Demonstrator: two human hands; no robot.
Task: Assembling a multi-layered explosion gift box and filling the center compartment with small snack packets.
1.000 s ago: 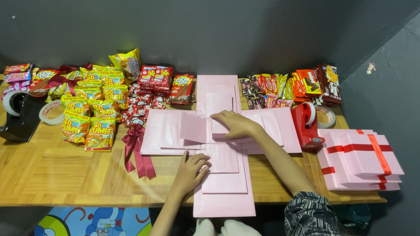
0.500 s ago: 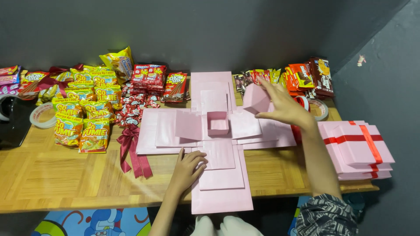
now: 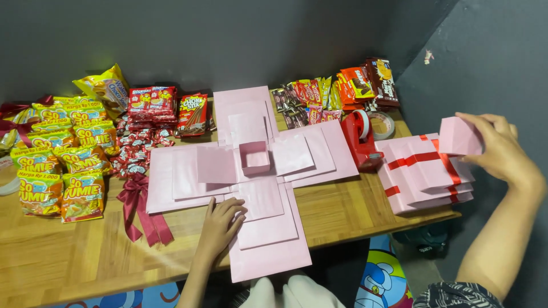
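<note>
Left hand (image 3: 220, 219) flat, fingers spread, pinning unfolded pink layered paper box (image 3: 257, 188) — right hand (image 3: 495, 145) pinches small pink paper lid (image 3: 458, 137) far right, above ribboned pink box stack (image 3: 425, 171).

A home craft corner for packing gifts: a wooden desk (image 3: 68, 256) against dark grey walls, heaped with snack packets (image 3: 63, 165), pink unfolded paper boxes (image 3: 268, 228), ribbon bows (image 3: 140, 208), a red tape dispenser (image 3: 359, 140), and cartoon-printed bedding (image 3: 379, 279) below.

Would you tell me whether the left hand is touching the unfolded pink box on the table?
Touching. The head view shows the left hand lying palm down on the unfolded pink box, its fingers pressed flat against the near flap with no gap.
</note>
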